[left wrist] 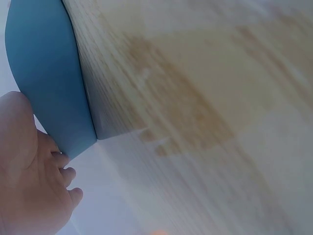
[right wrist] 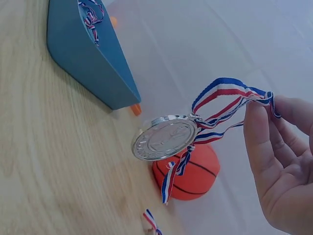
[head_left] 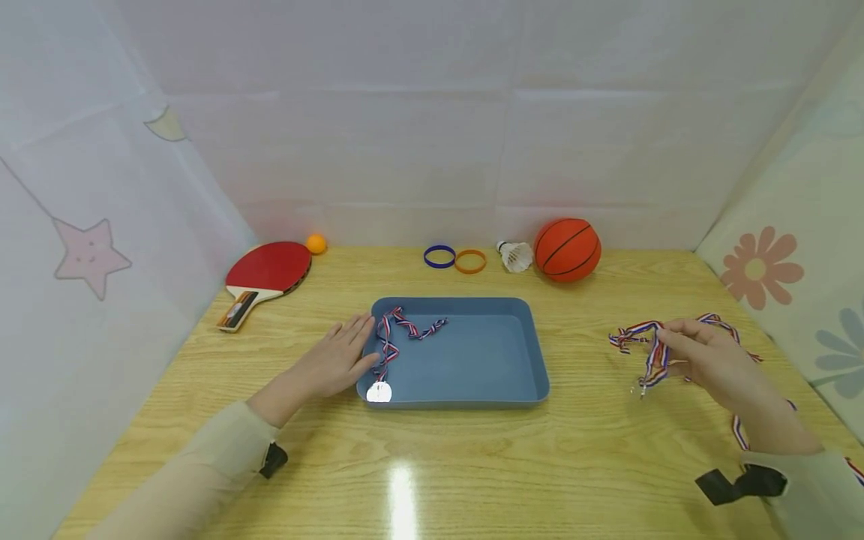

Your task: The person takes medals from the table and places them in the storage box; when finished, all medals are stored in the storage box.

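Observation:
My left hand (head_left: 337, 360) rests with straight fingers against the left side of a blue-grey tray (head_left: 466, 360). In the tray's left part lies a medal (head_left: 379, 391), washed out by glare, with its red, white and blue ribbon (head_left: 389, 351) trailing up and across. To the right of the tray, my right hand (head_left: 715, 364) pinches the striped ribbon (right wrist: 220, 85) of a silver medal (right wrist: 164, 139) between thumb and fingers. That medal hangs above the table in the right wrist view. More striped ribbon (head_left: 718, 321) lies beyond the right hand, partly hidden by it.
Along the back stand a red table tennis bat (head_left: 270, 266), an orange ball (head_left: 316, 244), a blue wristband (head_left: 439, 267), an orange wristband (head_left: 470, 271), a shuttlecock (head_left: 516, 257) and a small basketball (head_left: 568, 250). Another striped ribbon (head_left: 737, 433) lies by the right forearm.

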`<state>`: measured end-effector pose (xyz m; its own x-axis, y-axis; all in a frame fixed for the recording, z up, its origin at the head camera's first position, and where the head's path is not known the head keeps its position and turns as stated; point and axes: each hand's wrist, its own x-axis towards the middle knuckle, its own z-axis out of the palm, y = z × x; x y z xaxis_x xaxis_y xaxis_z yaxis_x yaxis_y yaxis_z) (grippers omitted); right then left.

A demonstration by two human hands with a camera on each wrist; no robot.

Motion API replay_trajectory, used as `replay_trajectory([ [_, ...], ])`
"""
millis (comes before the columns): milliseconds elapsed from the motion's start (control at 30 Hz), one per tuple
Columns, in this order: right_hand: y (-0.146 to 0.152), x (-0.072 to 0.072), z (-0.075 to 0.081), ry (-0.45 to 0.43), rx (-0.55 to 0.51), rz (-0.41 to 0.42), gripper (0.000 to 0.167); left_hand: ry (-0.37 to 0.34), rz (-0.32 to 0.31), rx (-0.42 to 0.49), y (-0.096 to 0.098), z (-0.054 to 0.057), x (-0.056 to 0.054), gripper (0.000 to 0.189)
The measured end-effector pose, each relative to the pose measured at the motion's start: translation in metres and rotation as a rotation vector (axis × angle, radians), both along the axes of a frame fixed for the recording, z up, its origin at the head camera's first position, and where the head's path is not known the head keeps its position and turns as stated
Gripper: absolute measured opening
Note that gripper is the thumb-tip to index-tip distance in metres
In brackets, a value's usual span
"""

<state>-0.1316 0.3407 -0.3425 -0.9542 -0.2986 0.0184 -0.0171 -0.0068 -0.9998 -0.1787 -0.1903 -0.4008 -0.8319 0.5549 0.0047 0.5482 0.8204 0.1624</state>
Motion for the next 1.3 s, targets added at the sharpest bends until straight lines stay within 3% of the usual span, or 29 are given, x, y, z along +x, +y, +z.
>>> replay_trajectory([
  [300, -0.033, -0.017, 0.026, 0.068, -0.039, 0.074, 0.016, 0.004, -0.006, -0.004, 0.000, 0.000, 0.000, 0.066],
  [600, -0.081, -0.030, 0.038, 0.033, -0.003, 0.117, 0.013, -0.007, -0.005, 0.000, 0.001, 0.003, 0.001, 0.066],
  [767, -0.110, -0.038, 0.035, 0.038, 0.023, 0.194, 0.014, -0.008, -0.001, 0.000, 0.000, 0.002, 0.001, 0.066],
  [1000, -0.151, -0.049, 0.019, -0.011, 0.061, 0.217, 0.025, -0.008, 0.002, 0.002, 0.001, 0.003, 0.001, 0.066],
  [1300, -0.206, -0.050, -0.005, -0.086, 0.065, 0.264, 0.021, -0.011, 0.009, -0.001, 0.002, 0.005, 0.002, 0.066],
])
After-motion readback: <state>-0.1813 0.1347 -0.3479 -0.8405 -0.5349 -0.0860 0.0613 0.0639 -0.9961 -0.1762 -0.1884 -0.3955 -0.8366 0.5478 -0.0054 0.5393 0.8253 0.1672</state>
